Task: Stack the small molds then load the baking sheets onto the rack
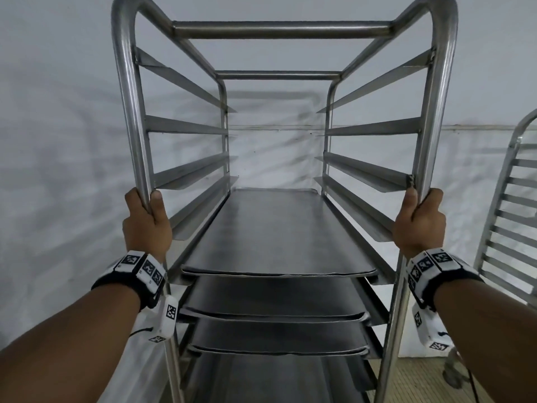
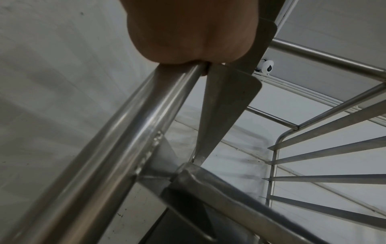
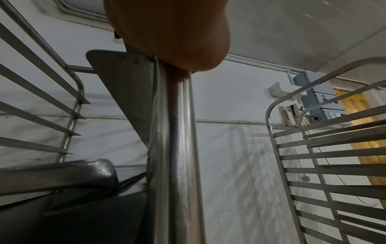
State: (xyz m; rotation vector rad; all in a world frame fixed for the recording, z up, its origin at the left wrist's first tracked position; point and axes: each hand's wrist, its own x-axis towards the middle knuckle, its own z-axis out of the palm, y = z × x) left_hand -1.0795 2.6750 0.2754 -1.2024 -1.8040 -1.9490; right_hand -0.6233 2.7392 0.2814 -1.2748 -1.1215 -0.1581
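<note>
A tall steel rack (image 1: 282, 29) fills the head view, with angled side rails. Several dark baking sheets sit on its lower rails; the top baking sheet (image 1: 276, 231) lies just below hand height. My left hand (image 1: 146, 216) grips the rack's front left post (image 1: 130, 112), thumb on the inner side. My right hand (image 1: 418, 218) grips the front right post (image 1: 436, 112) the same way. The left wrist view shows the left hand (image 2: 188, 33) wrapped on the post (image 2: 117, 148); the right wrist view shows the right hand (image 3: 171, 33) on its post (image 3: 177, 148). No small molds are in view.
A second steel rack (image 1: 514, 216) stands at the right, also seen in the right wrist view as a second rack (image 3: 334, 165). A white wall (image 1: 58, 141) stands close behind both racks. Tan floor (image 1: 421, 379) shows at lower right. The upper rails carry no sheets.
</note>
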